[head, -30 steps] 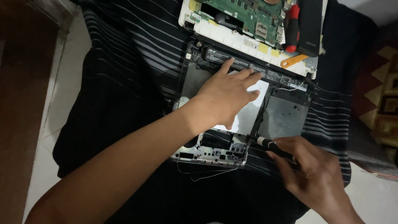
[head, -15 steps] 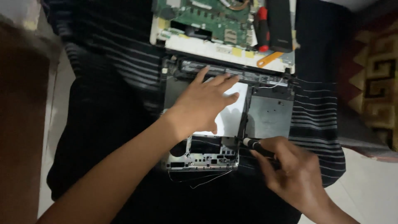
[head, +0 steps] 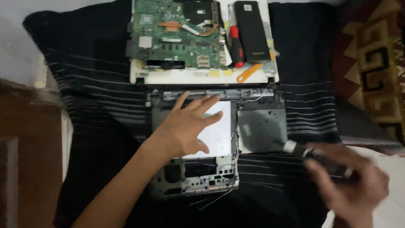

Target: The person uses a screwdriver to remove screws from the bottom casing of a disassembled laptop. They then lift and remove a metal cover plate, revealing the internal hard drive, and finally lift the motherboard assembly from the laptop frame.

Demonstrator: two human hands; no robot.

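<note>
One head-worn camera looks steeply down, close over the opened laptop base (head: pixel 219 139), lower-right corner perhaps motion-blurred.

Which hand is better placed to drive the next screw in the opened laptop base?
Right hand: it grips the screwdriver beside the laptop base. The left hand lies flat on the base, probably steadying it.

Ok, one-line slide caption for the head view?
Left hand flat on an opened laptop base; right hand grips a dark tool; green circuit board above.
</note>
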